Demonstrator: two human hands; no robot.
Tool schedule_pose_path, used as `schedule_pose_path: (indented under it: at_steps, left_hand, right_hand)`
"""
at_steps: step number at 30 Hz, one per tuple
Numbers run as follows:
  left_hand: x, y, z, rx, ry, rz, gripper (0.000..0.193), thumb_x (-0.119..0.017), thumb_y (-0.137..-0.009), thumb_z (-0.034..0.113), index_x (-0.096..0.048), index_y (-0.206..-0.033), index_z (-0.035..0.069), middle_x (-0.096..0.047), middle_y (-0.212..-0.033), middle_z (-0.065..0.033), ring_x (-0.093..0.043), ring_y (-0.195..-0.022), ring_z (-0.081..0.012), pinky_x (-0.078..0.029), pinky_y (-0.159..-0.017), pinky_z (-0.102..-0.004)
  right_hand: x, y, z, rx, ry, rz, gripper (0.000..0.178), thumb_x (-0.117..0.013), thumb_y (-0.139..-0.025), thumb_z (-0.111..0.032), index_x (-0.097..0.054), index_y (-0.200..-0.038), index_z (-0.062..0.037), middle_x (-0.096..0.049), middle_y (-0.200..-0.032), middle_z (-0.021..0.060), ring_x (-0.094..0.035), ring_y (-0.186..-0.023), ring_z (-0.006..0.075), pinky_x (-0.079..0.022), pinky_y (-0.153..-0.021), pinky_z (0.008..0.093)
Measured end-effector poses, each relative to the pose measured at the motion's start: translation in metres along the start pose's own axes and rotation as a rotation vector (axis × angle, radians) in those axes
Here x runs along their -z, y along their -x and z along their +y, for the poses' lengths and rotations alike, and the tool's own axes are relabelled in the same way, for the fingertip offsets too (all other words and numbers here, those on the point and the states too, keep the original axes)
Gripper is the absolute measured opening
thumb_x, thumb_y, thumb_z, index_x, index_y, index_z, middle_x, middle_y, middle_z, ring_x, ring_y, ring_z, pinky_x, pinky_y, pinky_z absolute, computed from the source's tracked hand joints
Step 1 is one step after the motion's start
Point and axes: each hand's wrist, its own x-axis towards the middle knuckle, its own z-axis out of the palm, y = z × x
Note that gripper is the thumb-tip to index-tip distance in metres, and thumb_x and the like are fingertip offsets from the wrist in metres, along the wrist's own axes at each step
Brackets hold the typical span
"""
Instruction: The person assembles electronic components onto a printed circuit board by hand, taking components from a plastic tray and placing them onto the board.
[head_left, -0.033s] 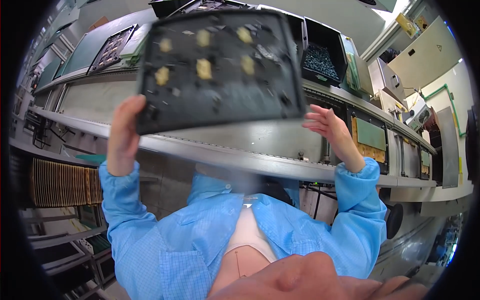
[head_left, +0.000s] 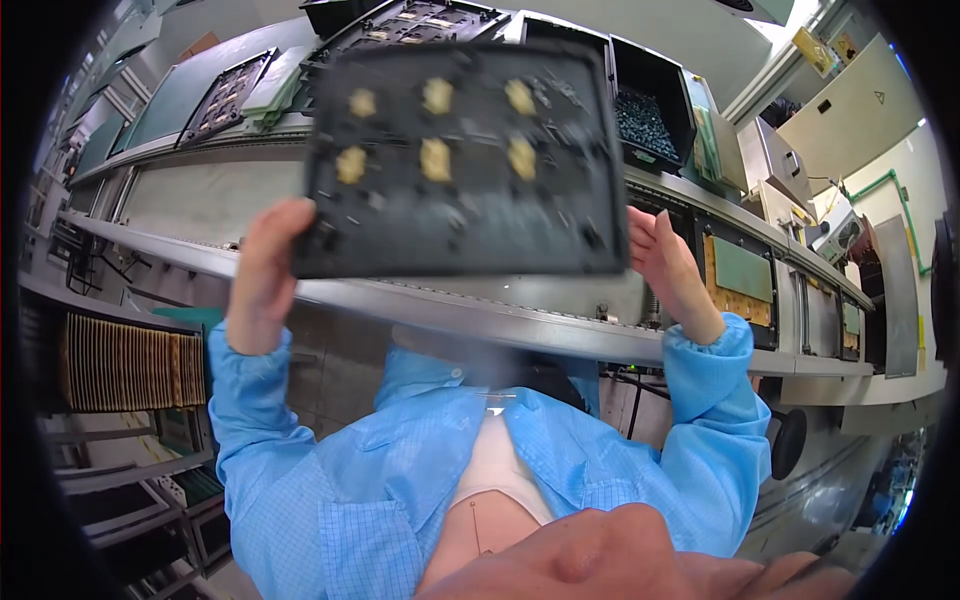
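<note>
"Gripping what, on the left?"

"The left hand (head_left: 263, 265) is clamping the lower left corner of a rectangular black tray (head_left: 390, 235), its thumb pressing on the near face and the other fingers mostly hiding behind."

"And the right hand (head_left: 672, 262)?"

"That one is staying open, its thumb pointing up apart from the fingers. The fingertips are just meeting the tray's right edge in this view; whether they are touching it or passing behind, I cannot tell."

"So how is the tray lying from the fingers?"

"It is spanning the space between the two hands, its long axis running from left to right and its bulk rising above both. The left hand is the nearer, being in contact."

"What is it carrying?"

"Six yellowish inserts (head_left: 436, 160) are sitting in two rows between the hands, among small fittings that are blurring too much to name."

"Farther out?"

"A silver conveyor rail (head_left: 450, 321) is running crosswise below the fingertips. A green board (head_left: 742, 268) is lying right of the right hand, and a black bin (head_left: 672, 163) of small dark parts is standing beyond its fingertips."
</note>
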Motion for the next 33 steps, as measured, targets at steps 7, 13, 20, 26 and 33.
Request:
schedule_pose_path:
  at_steps: [7, 13, 20, 26, 33]
  left_hand:
    - [-0.051, -0.01, -0.081, 0.485, 0.055, -0.268, 0.033, -0.059, -0.099, 0.018, -0.059, -0.121, -0.007, -0.07, -0.109, -0.0115, -0.068, -0.098, -0.0154, -0.055, -0.087, -0.0281]
    - [-0.038, -0.031, -0.108, 0.577, -0.114, -0.351, 0.035, -0.056, -0.102, 0.024, -0.06, -0.12, -0.006, -0.069, -0.111, -0.01, -0.067, -0.099, -0.0144, -0.056, -0.087, -0.0303]
    - [-0.019, -0.043, -0.119, 0.598, -0.292, -0.346, 0.035, -0.057, -0.102, 0.028, -0.064, -0.115, -0.003, -0.07, -0.104, -0.0067, -0.066, -0.091, -0.0126, -0.054, -0.082, -0.0295]
    - [-0.024, -0.045, -0.091, 0.417, -1.066, -0.492, 0.036, -0.058, -0.101, 0.033, -0.066, -0.112, 0.0, -0.071, -0.094, -0.0053, -0.063, -0.083, -0.013, -0.05, -0.078, -0.0285]
    - [0.021, 0.009, -0.001, -0.799, -1.666, 0.632, 0.041, -0.074, -0.083, 0.022, -0.06, -0.117, 0.005, -0.063, -0.115, -0.0128, -0.059, -0.106, -0.0323, -0.049, -0.088, -0.0417]
  right_hand:
    - [0.015, -0.013, 0.033, -0.164, -0.102, 0.182, 0.053, -0.051, -0.102, -0.046, -0.06, -0.123, 0.0026, -0.069, -0.115, 0.0138, -0.068, -0.098, 0.0207, -0.057, -0.087, 0.0344]
    - [0.037, -0.04, 0.068, -0.214, -0.039, 0.241, 0.052, -0.056, -0.099, -0.047, -0.066, -0.112, 0.0019, -0.071, -0.106, 0.0125, -0.07, -0.09, 0.0203, -0.058, -0.082, 0.0338]
    - [0.035, -0.051, 0.085, -0.205, 0.026, 0.249, 0.055, -0.059, -0.097, -0.049, -0.065, -0.114, 0.0029, -0.07, -0.109, 0.0115, -0.068, -0.095, 0.0197, -0.055, -0.085, 0.033]
    - [0.046, -0.057, 0.092, -0.195, 0.224, 0.216, 0.058, -0.057, -0.098, -0.05, -0.062, -0.124, 0.0008, -0.067, -0.122, 0.0099, -0.063, -0.107, 0.0195, -0.047, -0.096, 0.0334]
    - [0.171, -0.069, 0.077, 0.265, 0.96, 0.288, 0.049, -0.048, -0.105, -0.036, -0.055, -0.135, 0.0011, -0.058, -0.136, 0.0158, -0.054, -0.125, 0.0257, -0.039, -0.109, 0.0365]
